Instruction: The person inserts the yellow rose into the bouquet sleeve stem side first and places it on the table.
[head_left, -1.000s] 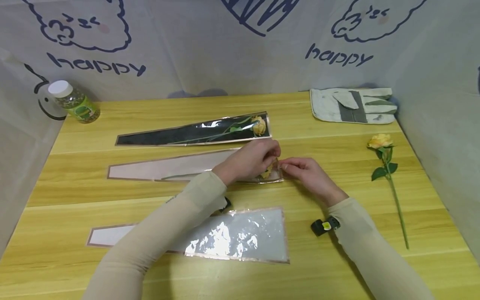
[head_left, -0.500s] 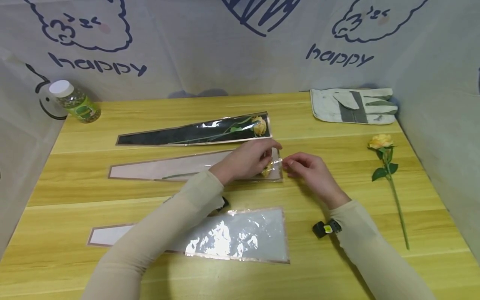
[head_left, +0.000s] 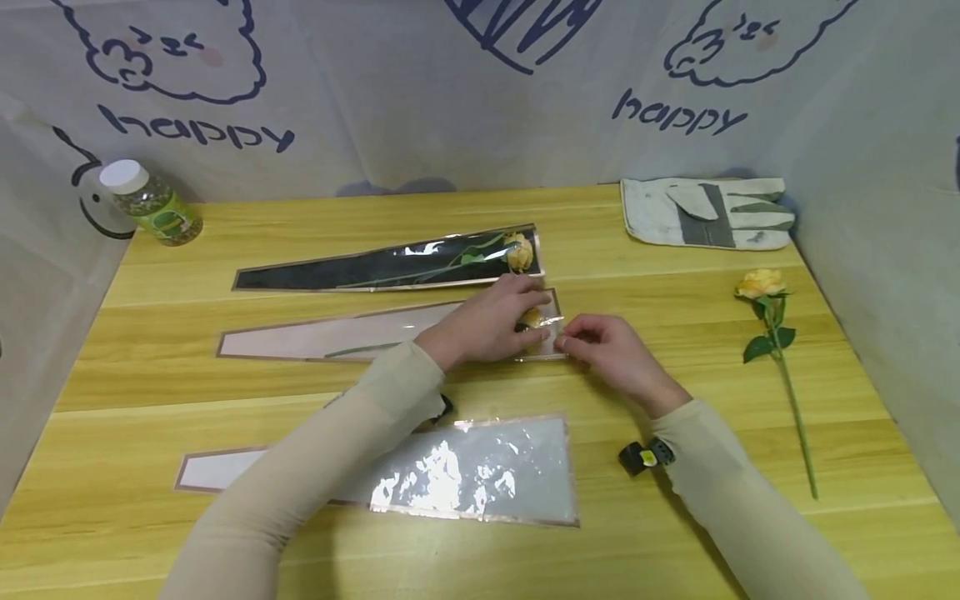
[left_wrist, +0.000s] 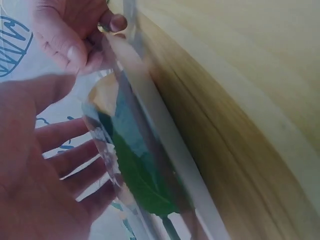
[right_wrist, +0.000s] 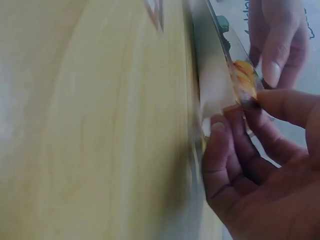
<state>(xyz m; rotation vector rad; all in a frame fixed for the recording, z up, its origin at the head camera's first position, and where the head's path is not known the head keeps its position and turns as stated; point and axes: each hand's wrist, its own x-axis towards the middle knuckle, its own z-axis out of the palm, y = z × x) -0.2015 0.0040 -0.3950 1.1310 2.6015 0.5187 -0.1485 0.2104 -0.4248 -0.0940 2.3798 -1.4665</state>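
A pale pink flower sleeve point(head_left: 277, 337) with a clear film front lies mid-table. Inside it is a yellow rose point(head_left: 532, 317), its stem running left and its bloom partly covered by my left hand point(head_left: 483, 325). That hand rests on the film with fingers spread and fairly straight, as the left wrist view also shows beside a green leaf point(left_wrist: 137, 180). At the sleeve's wide right end, my right hand point(head_left: 618, 358) pinches the edge near the front corner. In the right wrist view the orange-yellow petals point(right_wrist: 244, 75) show close to those fingertips.
Behind lies a black sleeve point(head_left: 300, 277) holding another yellow rose point(head_left: 518, 252). A whitish sleeve point(head_left: 517, 475) lies in front, under the left forearm. On the right are a loose yellow rose point(head_left: 760, 283) and a work glove point(head_left: 705, 212). A capped bottle point(head_left: 153, 208) stands back left.
My left hand's fingers have spread out over the film beside the bloom. My right hand has moved slightly down along the sleeve's end, toward its front corner.
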